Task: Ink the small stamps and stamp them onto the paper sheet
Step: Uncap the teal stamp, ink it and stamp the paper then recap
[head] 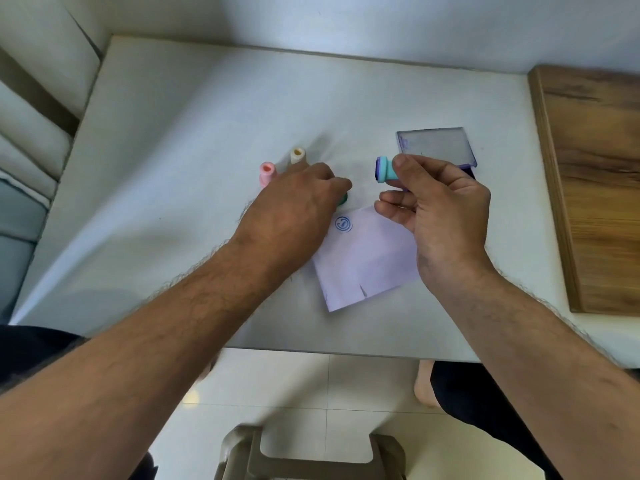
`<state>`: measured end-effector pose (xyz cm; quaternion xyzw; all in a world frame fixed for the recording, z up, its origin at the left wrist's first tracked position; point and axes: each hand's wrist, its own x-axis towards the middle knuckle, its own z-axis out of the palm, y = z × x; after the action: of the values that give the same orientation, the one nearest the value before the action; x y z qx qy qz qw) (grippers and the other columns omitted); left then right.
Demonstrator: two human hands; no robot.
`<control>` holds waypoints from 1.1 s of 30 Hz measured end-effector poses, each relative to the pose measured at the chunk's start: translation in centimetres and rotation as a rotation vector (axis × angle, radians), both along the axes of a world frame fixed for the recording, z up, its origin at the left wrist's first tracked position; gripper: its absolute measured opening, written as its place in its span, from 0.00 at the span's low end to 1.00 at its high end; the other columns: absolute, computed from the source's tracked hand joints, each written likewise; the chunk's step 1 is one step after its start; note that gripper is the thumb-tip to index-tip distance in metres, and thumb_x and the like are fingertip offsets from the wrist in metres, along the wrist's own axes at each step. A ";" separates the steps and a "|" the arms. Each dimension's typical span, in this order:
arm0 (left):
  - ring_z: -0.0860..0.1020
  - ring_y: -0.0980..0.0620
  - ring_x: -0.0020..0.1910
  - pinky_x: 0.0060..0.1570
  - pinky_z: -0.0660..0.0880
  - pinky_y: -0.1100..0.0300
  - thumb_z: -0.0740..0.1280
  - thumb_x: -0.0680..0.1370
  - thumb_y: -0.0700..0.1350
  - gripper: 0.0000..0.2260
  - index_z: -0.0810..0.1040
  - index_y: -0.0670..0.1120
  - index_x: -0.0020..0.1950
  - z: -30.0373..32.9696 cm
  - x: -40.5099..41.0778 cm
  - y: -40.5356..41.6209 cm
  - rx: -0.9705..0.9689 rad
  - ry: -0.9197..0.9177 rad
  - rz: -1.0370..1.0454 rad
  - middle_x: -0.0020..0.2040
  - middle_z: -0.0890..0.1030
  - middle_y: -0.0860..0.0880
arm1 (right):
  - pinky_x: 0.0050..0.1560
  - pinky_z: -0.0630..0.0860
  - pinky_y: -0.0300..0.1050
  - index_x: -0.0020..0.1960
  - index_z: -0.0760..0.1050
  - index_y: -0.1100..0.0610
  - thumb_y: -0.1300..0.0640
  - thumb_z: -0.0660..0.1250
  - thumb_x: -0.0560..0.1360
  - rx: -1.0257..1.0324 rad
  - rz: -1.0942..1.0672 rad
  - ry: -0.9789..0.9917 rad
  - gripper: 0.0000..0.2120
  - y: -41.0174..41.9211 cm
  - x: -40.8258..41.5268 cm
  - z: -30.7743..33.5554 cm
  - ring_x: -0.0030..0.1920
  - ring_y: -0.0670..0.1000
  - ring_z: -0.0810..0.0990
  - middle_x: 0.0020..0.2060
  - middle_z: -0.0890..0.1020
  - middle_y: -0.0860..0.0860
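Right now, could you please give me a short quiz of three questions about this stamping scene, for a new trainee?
1. True or false: the paper sheet already carries one round blue print.
2. Which stamp does the right hand hold?
A. the pink stamp
B. the cream stamp
C. the teal stamp with the blue face
3. Fill in: the pink stamp and the cream stamp stand on the table, on the ____ side of the left hand in the picture.

Key
1. True.
2. C: the thumb and fingers pinch the teal stamp in front of the ink pad.
3. Left. The left hand covers a green stamp.
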<state>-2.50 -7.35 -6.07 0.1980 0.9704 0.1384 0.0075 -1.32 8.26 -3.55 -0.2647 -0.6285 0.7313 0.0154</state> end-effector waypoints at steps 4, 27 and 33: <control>0.78 0.41 0.48 0.45 0.77 0.46 0.68 0.74 0.34 0.15 0.79 0.42 0.60 -0.2 0.0 0.0 0.008 0.029 -0.001 0.52 0.80 0.42 | 0.37 0.81 0.44 0.45 0.82 0.58 0.59 0.74 0.73 -0.007 0.020 -0.017 0.04 -0.2 0.2 -0.3 0.33 0.54 0.82 0.40 0.86 0.57; 0.83 0.60 0.40 0.51 0.81 0.59 0.71 0.71 0.50 0.13 0.84 0.53 0.55 3.0 0.3 0.6 0.597 -0.156 0.378 0.42 0.85 0.56 | 0.50 0.82 0.52 0.50 0.76 0.59 0.62 0.63 0.80 -0.132 0.191 0.168 0.03 -0.2 -0.1 -0.1 0.48 0.59 0.86 0.45 0.86 0.59; 0.83 0.63 0.41 0.52 0.80 0.62 0.72 0.71 0.49 0.15 0.83 0.52 0.57 3.3 0.2 0.6 0.612 -0.181 0.387 0.43 0.85 0.57 | 0.50 0.82 0.52 0.49 0.76 0.60 0.62 0.63 0.80 -0.170 0.203 0.170 0.03 -0.2 -0.1 -0.2 0.48 0.60 0.86 0.45 0.85 0.60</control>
<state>-2.26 -6.80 -2.78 -0.0089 0.8989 0.4380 0.0072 -1.44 8.05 -3.75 -0.1371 -0.5844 0.7993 -0.0279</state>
